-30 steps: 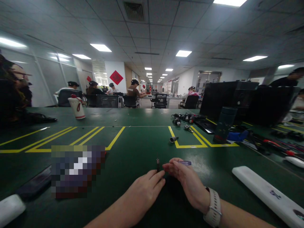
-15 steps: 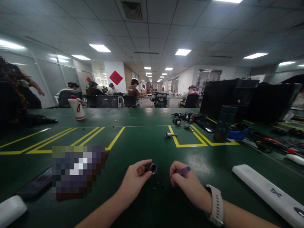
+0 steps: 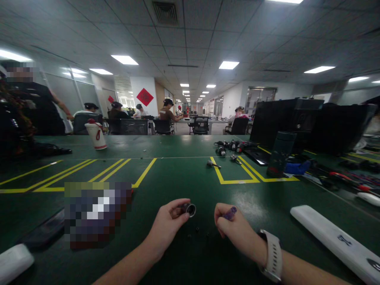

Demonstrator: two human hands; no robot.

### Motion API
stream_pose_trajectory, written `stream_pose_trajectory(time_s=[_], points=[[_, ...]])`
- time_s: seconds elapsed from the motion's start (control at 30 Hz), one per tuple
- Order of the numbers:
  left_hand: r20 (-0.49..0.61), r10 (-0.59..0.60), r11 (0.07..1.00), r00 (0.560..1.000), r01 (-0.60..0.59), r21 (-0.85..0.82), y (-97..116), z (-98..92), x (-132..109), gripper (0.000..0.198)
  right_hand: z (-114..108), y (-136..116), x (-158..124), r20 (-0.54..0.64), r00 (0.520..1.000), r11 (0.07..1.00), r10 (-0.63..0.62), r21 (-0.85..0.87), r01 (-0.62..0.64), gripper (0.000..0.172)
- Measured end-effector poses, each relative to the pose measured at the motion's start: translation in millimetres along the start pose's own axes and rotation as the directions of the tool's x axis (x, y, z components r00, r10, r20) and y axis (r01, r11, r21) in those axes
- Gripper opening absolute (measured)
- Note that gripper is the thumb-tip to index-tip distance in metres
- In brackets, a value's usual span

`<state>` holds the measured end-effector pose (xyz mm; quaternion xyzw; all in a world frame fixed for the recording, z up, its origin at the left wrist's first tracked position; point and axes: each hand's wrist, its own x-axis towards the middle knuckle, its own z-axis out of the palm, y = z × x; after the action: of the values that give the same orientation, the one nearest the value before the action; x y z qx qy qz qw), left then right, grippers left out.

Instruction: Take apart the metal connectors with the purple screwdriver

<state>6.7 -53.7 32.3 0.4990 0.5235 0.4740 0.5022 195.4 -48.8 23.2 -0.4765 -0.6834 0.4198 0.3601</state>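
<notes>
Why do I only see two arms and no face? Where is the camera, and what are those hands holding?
The camera sits on the person's head, looking forward and down, so you see only their own arms. The left hand pinches a small metal ring. The right hand, with a white watch on its wrist, grips a thin purple-handled tool. Below them is a green table with yellow lines. Tiny dark bits, maybe screws, lie between the hands. Farther off stand a white bottle and a dark cup.
</notes>
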Motion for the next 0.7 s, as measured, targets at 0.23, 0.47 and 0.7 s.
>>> stream_pose_trajectory(time_s=[0.23,0.47,0.7], points=[[0.009,-0.016,1.0,1.0,0.016,-0.02,0.5,-0.7,-1.0,0.04,2.7,6.3,4.9,0.03,0.994,0.967,0.102,0.231,-0.106,0.006],[0.007,-0.034,0.999,0.999,0.034,-0.002,0.2,-1.0,-1.4,0.041,7.2,0.6,1.4,0.038,0.992,0.867,0.124,0.481,-0.127,0.004],[-0.002,-0.06,0.998,0.998,0.06,-0.001,3.1,1.2,-4.2,0.04,7.1,7.1,0.2,0.007,0.997,0.824,0.079,0.562,-0.069,0.006]])
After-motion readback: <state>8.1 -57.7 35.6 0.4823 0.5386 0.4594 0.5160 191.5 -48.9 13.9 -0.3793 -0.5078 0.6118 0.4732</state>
